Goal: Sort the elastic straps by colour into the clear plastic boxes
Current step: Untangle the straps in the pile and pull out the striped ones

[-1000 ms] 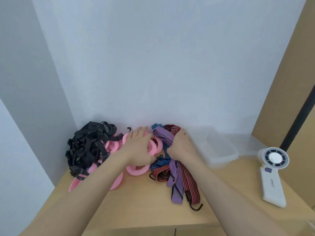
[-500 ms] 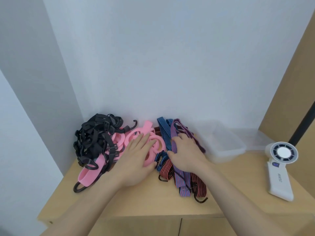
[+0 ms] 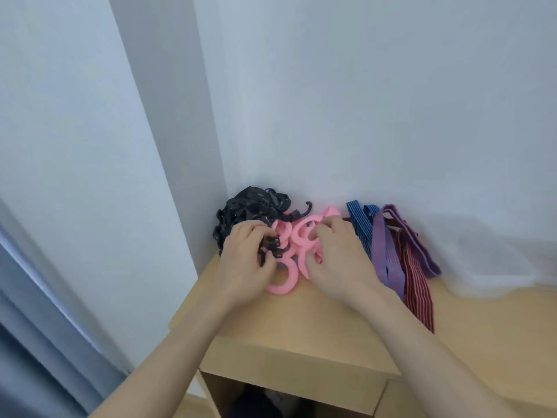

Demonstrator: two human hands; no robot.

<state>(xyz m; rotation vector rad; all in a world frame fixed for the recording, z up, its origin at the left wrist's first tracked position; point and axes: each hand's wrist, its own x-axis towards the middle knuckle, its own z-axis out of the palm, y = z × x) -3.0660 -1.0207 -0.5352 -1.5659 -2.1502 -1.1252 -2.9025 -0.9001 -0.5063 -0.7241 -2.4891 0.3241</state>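
A heap of black straps (image 3: 250,211) lies in the corner by the wall. Beside it lie curled pink straps (image 3: 284,280), then blue-striped (image 3: 360,224), purple (image 3: 384,254) and red-striped straps (image 3: 417,291) spread to the right. My left hand (image 3: 245,262) grips black straps at the edge of the pink ones, fingers curled round them. My right hand (image 3: 336,260) lies on the pink straps with its fingers hooked round a pink loop. A clear plastic box (image 3: 494,267) stands blurred at the right by the wall.
All of this sits on a light wooden cabinet top (image 3: 316,321) with an open compartment (image 3: 289,402) below its front edge. White walls close the back and left. A grey curtain (image 3: 36,342) hangs at the far left.
The view has swung left and down. My left hand moved left from the pink straps onto the black ones. My right hand left the striped straps and now holds the pink ones.
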